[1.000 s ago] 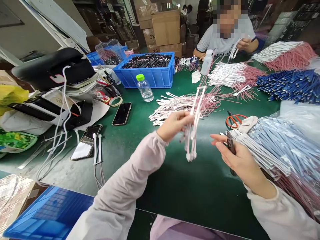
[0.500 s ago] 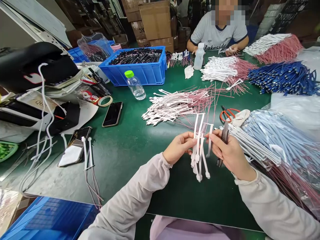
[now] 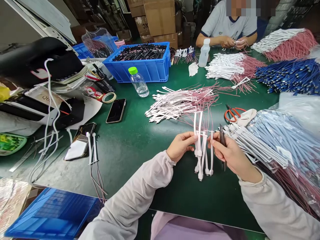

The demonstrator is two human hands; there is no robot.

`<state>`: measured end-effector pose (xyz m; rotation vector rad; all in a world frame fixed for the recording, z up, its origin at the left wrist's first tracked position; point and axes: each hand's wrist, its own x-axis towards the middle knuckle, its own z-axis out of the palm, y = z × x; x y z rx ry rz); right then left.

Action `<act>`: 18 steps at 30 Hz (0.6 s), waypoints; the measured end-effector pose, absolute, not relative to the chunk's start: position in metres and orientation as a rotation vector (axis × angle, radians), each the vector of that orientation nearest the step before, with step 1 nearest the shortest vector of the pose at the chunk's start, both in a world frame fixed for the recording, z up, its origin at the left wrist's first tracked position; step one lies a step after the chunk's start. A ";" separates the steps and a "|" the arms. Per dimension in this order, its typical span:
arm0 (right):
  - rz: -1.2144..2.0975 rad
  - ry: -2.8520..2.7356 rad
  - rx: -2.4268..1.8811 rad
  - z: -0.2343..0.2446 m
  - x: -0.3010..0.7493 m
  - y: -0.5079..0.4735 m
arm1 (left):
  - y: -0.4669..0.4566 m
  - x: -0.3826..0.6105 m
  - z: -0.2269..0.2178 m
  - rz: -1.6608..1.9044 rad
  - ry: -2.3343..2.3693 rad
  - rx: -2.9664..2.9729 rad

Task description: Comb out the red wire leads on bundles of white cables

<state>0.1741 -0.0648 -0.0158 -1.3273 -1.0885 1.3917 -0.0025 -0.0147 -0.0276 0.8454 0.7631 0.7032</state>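
My left hand (image 3: 183,145) is closed, thumb and fingers pinching a small bunch of white cables (image 3: 199,146) that hang with their connector ends downward. Thin pink wires run from the bunch toward the far side. On the right, my right hand (image 3: 228,151) is closed too. Its thumb and fingertip pinch one white cable (image 3: 211,158) beside the bunch, while a dark slim tool (image 3: 222,146) is tucked in the same hand, its exact kind unclear. Just beyond both hands lies a pile of white cables with pink wires (image 3: 172,103).
Right of my hands lie red-handled scissors (image 3: 235,114) and bagged pale-blue cables (image 3: 280,133). A phone (image 3: 116,110), a green-capped bottle (image 3: 139,83) and a blue bin (image 3: 140,74) stand left and beyond. Across the table a person (image 3: 228,30) handles something small.
The single white cable in my right hand now hangs straighter and closer to the bunch. The view has shifted slightly. The person opposite has brought both hands together.
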 end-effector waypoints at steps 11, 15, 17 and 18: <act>1.473 -0.914 -1.272 -0.014 0.167 -0.066 | -0.018 0.000 -0.029 0.733 0.754 0.795; 1.330 -0.920 -1.316 -0.018 0.164 -0.067 | -0.019 0.000 -0.027 0.713 0.749 0.771; 1.267 -0.944 -1.346 -0.020 0.163 -0.068 | -0.019 0.001 -0.027 0.702 0.750 0.763; 1.242 -0.967 -1.369 -0.020 0.164 -0.069 | -0.019 0.001 -0.027 0.699 0.753 0.763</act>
